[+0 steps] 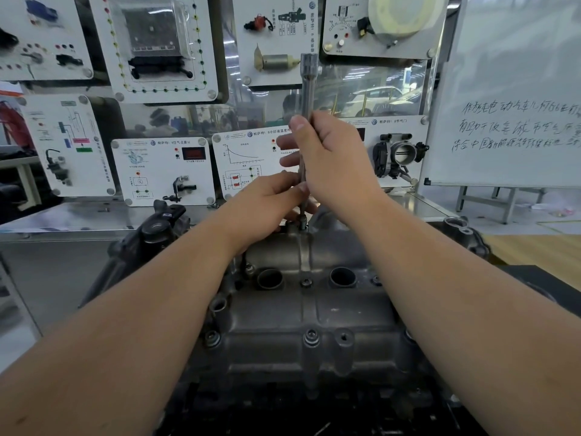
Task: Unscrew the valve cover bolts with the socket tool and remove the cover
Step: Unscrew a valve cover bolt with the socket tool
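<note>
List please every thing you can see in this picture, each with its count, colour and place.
grey cast-metal valve cover: one, dark grey, centre foreground
long silver socket tool: one, silver, upright over the cover's far edge
hex cover bolts: several, dark, along the cover
white training panels: several, white, back wall
whiteboard with handwriting: one, white, right
left hand: one, at the tool's lower end
right hand: one, gripping the tool's shaft

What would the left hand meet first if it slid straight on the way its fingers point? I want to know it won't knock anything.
Probably the socket tool shaft, near the far bolt; left hand fingertips already look against it, though depth is unclear.
</note>
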Tool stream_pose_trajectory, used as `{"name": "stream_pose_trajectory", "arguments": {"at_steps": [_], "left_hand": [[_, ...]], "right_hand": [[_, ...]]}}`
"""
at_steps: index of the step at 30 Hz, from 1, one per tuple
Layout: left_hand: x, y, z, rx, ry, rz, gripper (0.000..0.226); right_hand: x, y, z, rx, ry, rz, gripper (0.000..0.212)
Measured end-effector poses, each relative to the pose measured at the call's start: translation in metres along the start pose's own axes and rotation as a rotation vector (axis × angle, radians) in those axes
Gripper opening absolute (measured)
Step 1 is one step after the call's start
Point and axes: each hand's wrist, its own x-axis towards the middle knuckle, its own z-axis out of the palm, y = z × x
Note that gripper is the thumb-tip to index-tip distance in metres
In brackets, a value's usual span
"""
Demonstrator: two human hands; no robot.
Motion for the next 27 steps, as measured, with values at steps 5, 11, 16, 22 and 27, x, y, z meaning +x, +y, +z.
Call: {"name": "stream_pose_trajectory", "arguments": {"at_steps": [5, 11, 16, 22, 27], "left_hand": [[0.0011, -0.0009, -0.0022, 0.066, -0.001, -0.002, 0.018], [0.0023, -0.0019, -0.0008, 0.028, 0.017, -0.016, 0.012], [0.0004, 0.0013, -0.0009, -0.002, -0.006, -0.038, 0.018], [-0.0009, 0.0019, -0.0009, 0.042, 0.001, 0.006, 0.023], [-0.0003, 0.0020, -0.0025, 0.063, -0.012, -0.002, 0.025]], "right_hand": [[-0.0008, -0.0009, -0.0003, 0.014, 0.017, -0.009, 0.015], [-0.0017, -0.0005, -0.0019, 0.011, 0.064, -0.064, 0.019], [0.0001, -0.0013, -0.0015, 0.027, 0.054, -0.016, 0.022], [-0.0014, 0.0012, -0.0004, 0.023, 0.036, -0.051, 0.013], [0.0004, 0.0027, 0.0003, -0.060, 0.055, -0.074, 0.023]]}}
